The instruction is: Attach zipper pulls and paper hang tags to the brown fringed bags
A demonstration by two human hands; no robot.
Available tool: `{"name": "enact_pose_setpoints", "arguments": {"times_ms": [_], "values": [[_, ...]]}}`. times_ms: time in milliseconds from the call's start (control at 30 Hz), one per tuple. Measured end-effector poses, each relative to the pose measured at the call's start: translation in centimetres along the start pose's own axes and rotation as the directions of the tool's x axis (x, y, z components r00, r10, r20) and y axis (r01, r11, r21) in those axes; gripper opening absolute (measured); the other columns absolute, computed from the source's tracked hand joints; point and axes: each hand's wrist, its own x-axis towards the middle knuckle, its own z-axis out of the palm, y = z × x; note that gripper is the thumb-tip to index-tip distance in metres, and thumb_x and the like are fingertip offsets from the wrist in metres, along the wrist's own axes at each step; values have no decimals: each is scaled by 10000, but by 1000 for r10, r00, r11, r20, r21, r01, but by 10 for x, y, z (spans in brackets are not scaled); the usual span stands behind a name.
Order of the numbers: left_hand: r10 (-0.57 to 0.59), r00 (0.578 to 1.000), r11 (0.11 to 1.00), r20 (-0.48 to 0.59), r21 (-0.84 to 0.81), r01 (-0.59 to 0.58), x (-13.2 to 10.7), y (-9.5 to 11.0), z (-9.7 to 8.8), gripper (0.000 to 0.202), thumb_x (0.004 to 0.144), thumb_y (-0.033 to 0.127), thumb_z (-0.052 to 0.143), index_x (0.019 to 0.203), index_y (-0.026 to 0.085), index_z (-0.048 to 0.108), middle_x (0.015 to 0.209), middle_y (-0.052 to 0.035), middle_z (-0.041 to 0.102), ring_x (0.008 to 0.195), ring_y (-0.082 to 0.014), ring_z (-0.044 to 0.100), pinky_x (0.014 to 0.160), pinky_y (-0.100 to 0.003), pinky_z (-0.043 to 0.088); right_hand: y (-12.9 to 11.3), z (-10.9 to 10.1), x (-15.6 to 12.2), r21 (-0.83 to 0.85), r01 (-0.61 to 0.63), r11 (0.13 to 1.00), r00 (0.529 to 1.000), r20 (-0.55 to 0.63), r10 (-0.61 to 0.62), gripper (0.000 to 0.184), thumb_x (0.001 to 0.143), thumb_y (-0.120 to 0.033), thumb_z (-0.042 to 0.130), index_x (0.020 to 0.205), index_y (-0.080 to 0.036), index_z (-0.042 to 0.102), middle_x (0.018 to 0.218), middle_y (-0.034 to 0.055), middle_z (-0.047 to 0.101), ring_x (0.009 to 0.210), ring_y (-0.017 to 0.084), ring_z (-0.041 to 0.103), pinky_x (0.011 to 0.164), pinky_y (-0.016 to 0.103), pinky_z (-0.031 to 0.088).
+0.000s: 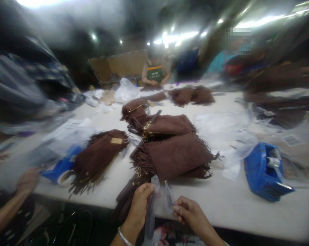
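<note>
My left hand (139, 205), with a silvery bangle at the wrist, pinches a dark strap in a clear plastic sleeve (150, 218) that hangs past the table edge. To its right, my right hand (191, 211) is closed on a narrow piece of clear plastic film (168, 195); whether anything lies inside it is too blurred to tell. Just beyond both hands lies a stack of brown fringed bags (180, 155) with gold chain and zips. Dark straps (125, 193) hang from the stack's left side over the edge.
Left stand another fringed bag stack (98, 157) with a tan tag and a blue tape dispenser (64, 165). Another blue tape dispenser (263, 171) is at right, by clear plastic bags (226, 133). A neighbour's hand (27, 181) rests at left. A person in a green apron (155, 73) works opposite.
</note>
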Motion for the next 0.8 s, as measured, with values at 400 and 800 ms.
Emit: {"name": "enact_pose_setpoints", "arguments": {"times_ms": [400, 800], "values": [[8, 1000, 1000, -6, 20, -8, 3, -3, -3, 290, 741, 393, 722, 746, 142, 576, 676, -26, 640, 610, -137, 578, 601, -243, 423, 5, 1, -1, -38, -6, 999, 1000, 10, 6, 230, 760, -398, 605, 717, -173, 577, 611, -30, 650, 462, 90, 519, 449, 191, 353], [51, 999, 998, 7, 27, -51, 3, 0, -2, 313, 731, 420, 736, 761, 130, 623, 711, -51, 659, 646, -149, 583, 632, -245, 414, -7, -3, -18, -410, 65, 910, 980, -147, -136, 247, 802, -480, 560, 752, -242, 604, 574, -11, 634, 515, 163, 556, 521, 253, 388]]}}
